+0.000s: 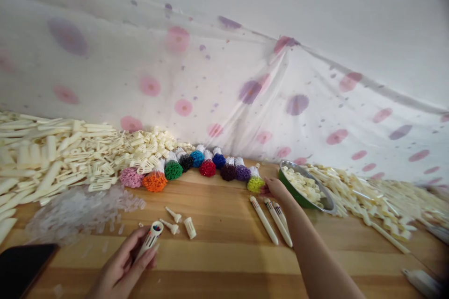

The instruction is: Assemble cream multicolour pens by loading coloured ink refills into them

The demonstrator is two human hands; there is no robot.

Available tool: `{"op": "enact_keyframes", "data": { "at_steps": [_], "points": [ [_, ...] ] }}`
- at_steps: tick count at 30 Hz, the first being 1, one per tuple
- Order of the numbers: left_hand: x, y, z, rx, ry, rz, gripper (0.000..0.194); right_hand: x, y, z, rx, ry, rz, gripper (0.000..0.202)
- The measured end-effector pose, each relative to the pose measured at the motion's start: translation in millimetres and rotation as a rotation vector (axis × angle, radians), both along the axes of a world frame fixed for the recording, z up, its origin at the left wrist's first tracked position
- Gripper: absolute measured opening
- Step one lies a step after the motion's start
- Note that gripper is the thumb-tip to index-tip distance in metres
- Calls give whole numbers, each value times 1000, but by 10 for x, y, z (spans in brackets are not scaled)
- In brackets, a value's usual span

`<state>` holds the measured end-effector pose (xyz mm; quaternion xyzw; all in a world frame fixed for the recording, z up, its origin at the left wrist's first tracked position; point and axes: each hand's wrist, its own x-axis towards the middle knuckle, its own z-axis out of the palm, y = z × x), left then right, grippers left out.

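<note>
Head view | left hand (pixel 122 266) closed around cream slotted plastic pen barrel (pixel 149 239), lower left | right hand (pixel 277 189) at lime-tipped bundle of thin white sticks (pixel 255 184), right of centre, grip unclear | barrel likely light, stiff, slippery; hold mid-length

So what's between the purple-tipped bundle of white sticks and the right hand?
A bundle of thin white sticks with yellow-green tips, seen in the head view.

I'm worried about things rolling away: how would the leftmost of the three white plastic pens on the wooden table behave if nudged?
The leftmost white plastic pen would probably roll sideways, since its slender barrel looks round. It looks straight and rigid, so it likely won't bend. Its smooth surface may be slippery.
</note>
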<state>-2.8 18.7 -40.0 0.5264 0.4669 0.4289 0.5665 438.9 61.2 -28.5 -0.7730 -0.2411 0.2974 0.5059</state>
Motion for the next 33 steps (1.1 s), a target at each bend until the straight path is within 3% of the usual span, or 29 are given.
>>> {"op": "enact_keyframes", "data": {
  "at_steps": [6, 14, 18, 26, 33],
  "points": [
    [25, -14, 101, 14, 59, 25, 51, 51, -28, 65, -221, -131, 11, 27],
    [7, -7, 21, 1, 46, 22, 48, 2, 108, 270, -363, -338, 38, 24],
    [-6, 1, 26, -3, 32, 0, 46, -87, 109, 224, -283, -350, 25, 25],
    [-40, -4, -85, -17, -33, -27, 40, -142, -78, 19, 76, -160, -17, 27],
    [-18, -8, -42, -31, 0, -7, 49, -160, -289, 8, 271, -20, 35, 24]
  ]
}}
